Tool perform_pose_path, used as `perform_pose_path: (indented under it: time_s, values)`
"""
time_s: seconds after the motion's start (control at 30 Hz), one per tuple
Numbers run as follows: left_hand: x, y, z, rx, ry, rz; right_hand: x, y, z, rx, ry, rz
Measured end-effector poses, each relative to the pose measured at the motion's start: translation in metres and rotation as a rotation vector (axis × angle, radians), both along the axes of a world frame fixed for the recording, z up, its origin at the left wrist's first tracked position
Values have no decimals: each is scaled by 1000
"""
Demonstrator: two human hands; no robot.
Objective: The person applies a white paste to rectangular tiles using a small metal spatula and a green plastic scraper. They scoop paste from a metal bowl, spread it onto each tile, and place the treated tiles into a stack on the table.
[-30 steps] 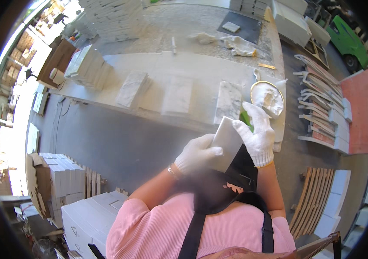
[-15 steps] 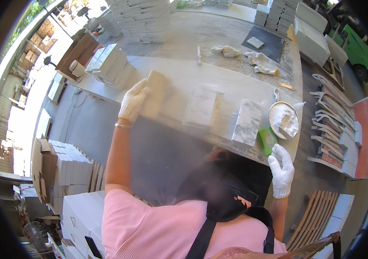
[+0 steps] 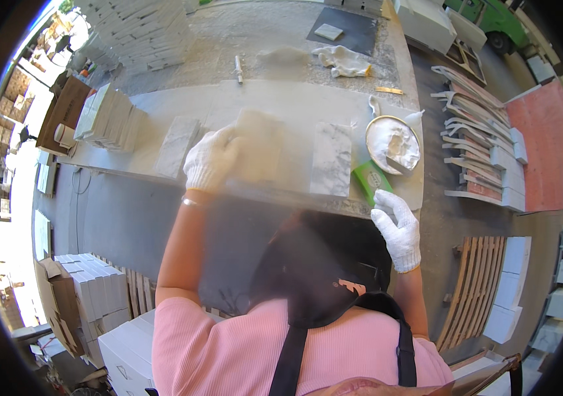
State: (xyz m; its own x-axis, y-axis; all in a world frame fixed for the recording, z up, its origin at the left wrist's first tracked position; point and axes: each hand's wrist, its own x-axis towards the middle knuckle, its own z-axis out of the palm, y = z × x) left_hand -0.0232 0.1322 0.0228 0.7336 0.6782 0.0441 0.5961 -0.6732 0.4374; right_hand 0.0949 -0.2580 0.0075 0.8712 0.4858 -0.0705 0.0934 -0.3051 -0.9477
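My left hand (image 3: 210,158), in a white knit glove, grips the left side of a tan flat rectangular piece (image 3: 259,142) blurred by motion. The piece covers the middle tile spot on the whitish worktable (image 3: 142,168). To its left lies a grey-veined marble tile (image 3: 179,148); on the right is another marble tile (image 3: 332,160). My right hand (image 3: 399,228), gloved too, has its fingers curled at the lower corner of a green rectangular block (image 3: 372,183). Beside the block stands a round bowl of white paste (image 3: 393,140) with a flat blade in it.
Stacked tiles (image 3: 106,122) and a cardboard box (image 3: 67,119) stand at the left end of the table. A crumpled cloth (image 3: 342,61), a dark mat (image 3: 341,32) and a white stick (image 3: 239,69) lie farther back. Curved strips (image 3: 473,138) rest on a rack at right.
My left hand has carried the tan piece from the left tile to the middle one, uncovering the left tile. The view has swung right; my right hand stays by the green block.
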Motion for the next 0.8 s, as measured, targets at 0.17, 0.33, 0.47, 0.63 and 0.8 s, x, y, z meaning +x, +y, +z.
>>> perform_pose_path:
  time_s: [0.17,0.33,0.47,0.63,0.8]
  values:
    - [-2,-32,9,128,-268,-112,1,14,-16,-63,-27,29]
    - [-4,-113,-8,-340,-135,-248,3,33,-22,-132,-16,91]
    - [2,-140,-22,-492,-88,-209,-6,38,-24,-192,65,130]
    - [2,-140,-19,-850,-180,-33,-16,33,-22,-56,219,175]
    - [-2,-139,-11,-1440,-481,163,-29,38,-14,96,435,257]
